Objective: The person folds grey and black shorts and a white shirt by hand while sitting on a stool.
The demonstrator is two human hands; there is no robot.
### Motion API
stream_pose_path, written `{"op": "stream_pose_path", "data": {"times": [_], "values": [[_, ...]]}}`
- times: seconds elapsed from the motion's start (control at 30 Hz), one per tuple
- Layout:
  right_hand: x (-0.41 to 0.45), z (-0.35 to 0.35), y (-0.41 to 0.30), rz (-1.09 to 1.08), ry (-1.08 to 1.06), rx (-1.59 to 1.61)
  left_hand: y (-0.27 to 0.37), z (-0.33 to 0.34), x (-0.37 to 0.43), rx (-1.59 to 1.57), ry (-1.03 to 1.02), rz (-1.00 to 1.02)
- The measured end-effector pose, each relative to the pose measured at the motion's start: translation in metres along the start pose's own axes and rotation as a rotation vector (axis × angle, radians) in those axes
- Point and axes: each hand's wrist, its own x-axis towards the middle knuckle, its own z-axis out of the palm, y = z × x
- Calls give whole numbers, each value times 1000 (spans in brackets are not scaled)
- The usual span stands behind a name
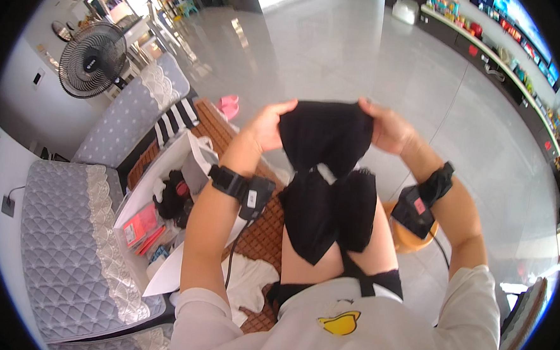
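Observation:
My left hand (266, 127) and my right hand (392, 129) hold up a small black garment (327, 132) by its two upper corners, thumbs along the top edge. Its upper edge is drawn nearly straight between them. The cloth narrows downward, and a small white patch (326, 173) shows at its lower end. More black fabric with a lacy edge (308, 217) lies over my thighs; whether it is one piece or two I cannot tell. Each forearm bears a strapped black device with a cable.
Left of me, an open white box (163, 271) holds dark clothes (177, 195) and red packets (142, 225). A white cloth (250, 280) lies on the brown woven mat (260, 226). Around are quilted cushions (57, 249), a fan (92, 60), pink slippers (229, 106) and an orange stool (407, 241).

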Motion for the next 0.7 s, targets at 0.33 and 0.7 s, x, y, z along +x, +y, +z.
{"op": "stream_pose_path", "data": {"times": [0.33,0.7], "values": [[-18,-61,-9,37,286,-201,-27,-7,56,110,188,115],[-89,-93,6,-30,518,-513,-141,21,74,449,117,57]]}}
